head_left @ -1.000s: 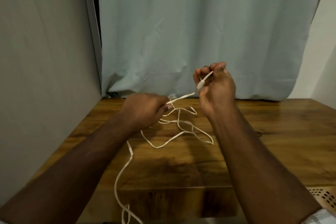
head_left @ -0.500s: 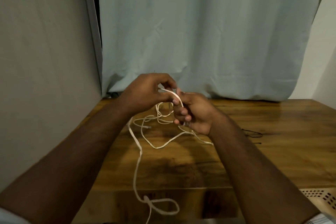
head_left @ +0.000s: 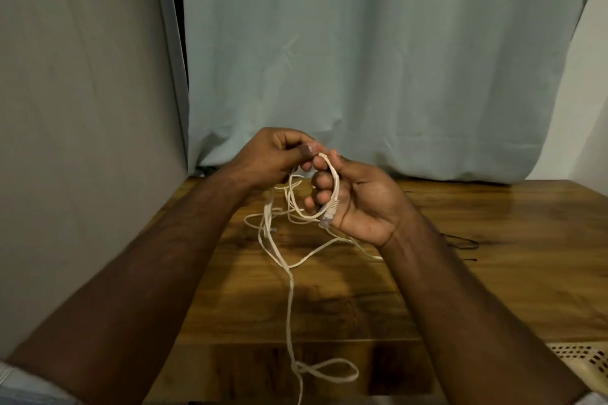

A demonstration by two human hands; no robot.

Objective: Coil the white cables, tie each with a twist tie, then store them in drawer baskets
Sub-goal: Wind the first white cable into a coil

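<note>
Both hands raised over the wooden counter (head_left: 493,273), far centre. Right hand (head_left: 358,204) curled round a small loop of white cable (head_left: 289,286), plug end by its palm. Left hand (head_left: 276,158) pinches the loop's top w/ fingertips. Rest of cable trails loose across counter, off near edge.

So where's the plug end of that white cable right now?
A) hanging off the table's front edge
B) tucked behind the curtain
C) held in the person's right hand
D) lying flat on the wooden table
C: the connector plug lies against the palm of the right hand, whose fingers curl round the first loop of the white cable.
</note>
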